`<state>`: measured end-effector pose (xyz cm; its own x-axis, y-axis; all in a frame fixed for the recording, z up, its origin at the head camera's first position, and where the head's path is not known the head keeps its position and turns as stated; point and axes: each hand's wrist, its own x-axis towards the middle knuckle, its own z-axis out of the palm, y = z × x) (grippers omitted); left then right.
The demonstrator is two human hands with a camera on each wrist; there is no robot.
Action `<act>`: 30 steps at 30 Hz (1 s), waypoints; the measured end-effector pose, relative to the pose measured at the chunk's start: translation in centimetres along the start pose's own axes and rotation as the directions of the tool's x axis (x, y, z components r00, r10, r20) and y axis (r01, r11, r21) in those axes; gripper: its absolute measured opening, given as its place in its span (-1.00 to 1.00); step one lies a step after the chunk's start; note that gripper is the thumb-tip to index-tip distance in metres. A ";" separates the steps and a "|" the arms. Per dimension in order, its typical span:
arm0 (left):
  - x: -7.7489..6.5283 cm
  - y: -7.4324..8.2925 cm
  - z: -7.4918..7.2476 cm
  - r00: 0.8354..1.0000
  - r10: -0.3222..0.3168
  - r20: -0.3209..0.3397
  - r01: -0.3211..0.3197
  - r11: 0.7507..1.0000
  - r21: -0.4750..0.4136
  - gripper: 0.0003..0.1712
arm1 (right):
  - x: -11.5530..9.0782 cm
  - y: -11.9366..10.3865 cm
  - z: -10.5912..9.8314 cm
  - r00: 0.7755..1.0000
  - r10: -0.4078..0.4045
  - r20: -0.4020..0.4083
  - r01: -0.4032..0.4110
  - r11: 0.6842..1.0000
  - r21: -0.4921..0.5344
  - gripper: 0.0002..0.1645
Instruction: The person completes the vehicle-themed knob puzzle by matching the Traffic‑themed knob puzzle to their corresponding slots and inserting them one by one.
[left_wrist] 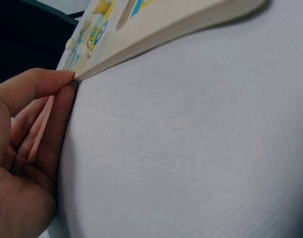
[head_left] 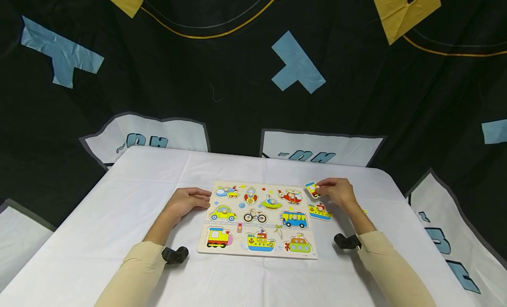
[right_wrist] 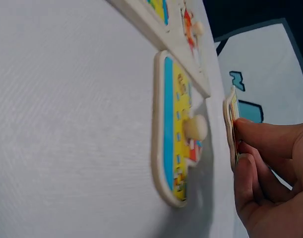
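Note:
A wooden puzzle board (head_left: 245,252) with vehicle pictures lies flat on the white table. At its left edge is my left hand (head_left: 184,205); in the left wrist view the thumb and a finger pinch the board's edge. My right hand (head_left: 338,191), beyond the board's upper right corner, pinches a train puzzle piece (head_left: 311,189). Seen from the right wrist, that piece (right_wrist: 229,124) stands on edge between thumb and fingers, above the cloth. A ship puzzle piece (head_left: 320,211) with a round knob (right_wrist: 196,128) lies against the board's right edge, just below the right hand.
Knobbed pieces, among them a bus (head_left: 294,219) and a car (head_left: 223,212), sit in the board. Train (head_left: 218,238) and ship (head_left: 260,241) pictures show in its bottom row. A small yellow item (head_left: 365,212) peeks out behind the right wrist. A black curtain (head_left: 237,78) hangs behind the table.

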<state>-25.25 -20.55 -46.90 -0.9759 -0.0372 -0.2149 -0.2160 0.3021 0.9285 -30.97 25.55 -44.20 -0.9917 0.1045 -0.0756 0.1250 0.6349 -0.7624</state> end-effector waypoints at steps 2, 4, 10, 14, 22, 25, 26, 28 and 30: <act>-0.1 0.0 0.0 1.000 0.003 0.001 -0.003 1.000 -0.005 -0.52 | -0.2 -0.4 -0.1 1.000 -0.021 0.011 0.021 1.000 -0.020 -0.65; -0.1 0.1 0.0 1.000 0.004 0.000 -0.004 1.000 -0.006 -0.53 | -0.4 -0.8 -0.2 0.999 -0.046 0.021 0.046 0.998 -0.037 -0.66; 0.0 0.1 0.0 1.000 0.000 -0.006 0.000 1.000 -0.001 -0.53 | -1.2 -2.1 0.0 0.993 -0.092 0.070 0.096 0.994 -0.051 -0.70; 0.0 0.1 0.0 1.000 -0.012 -0.005 0.012 1.000 -0.007 -0.53 | -1.8 -3.0 0.5 0.988 -0.112 0.108 0.118 0.991 -0.055 -0.73; -0.1 0.2 0.0 1.000 -0.021 -0.004 0.021 1.000 -0.004 -0.52 | -2.7 -4.5 2.0 0.970 -0.158 0.184 0.166 0.986 -0.026 -0.77; 0.0 0.1 0.0 1.000 -0.022 -0.003 0.022 1.000 -0.006 -0.53 | -3.1 -5.0 2.6 0.959 -0.189 0.213 0.193 0.981 -0.002 -0.78; 0.0 0.1 0.0 1.000 -0.021 -0.002 0.021 1.000 -0.005 -0.52 | -3.2 -5.2 2.9 0.954 -0.199 0.224 0.202 0.979 0.013 -0.78; 0.0 0.1 -0.1 1.000 -0.018 0.001 0.018 1.000 -0.004 -0.52 | -3.6 -5.5 3.5 0.941 -0.225 0.252 0.224 0.974 0.034 -0.79; 0.0 0.1 0.0 1.000 -0.025 0.001 0.025 1.000 -0.007 -0.53 | -4.0 -5.9 4.1 0.930 -0.244 0.275 0.239 0.970 0.050 -0.80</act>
<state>-25.23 -20.57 -46.82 -0.9701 -0.0435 -0.2388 -0.2409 0.2947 0.9247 -27.91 18.27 -42.06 -0.9614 -0.2682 -0.0613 -0.1176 0.6021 -0.7897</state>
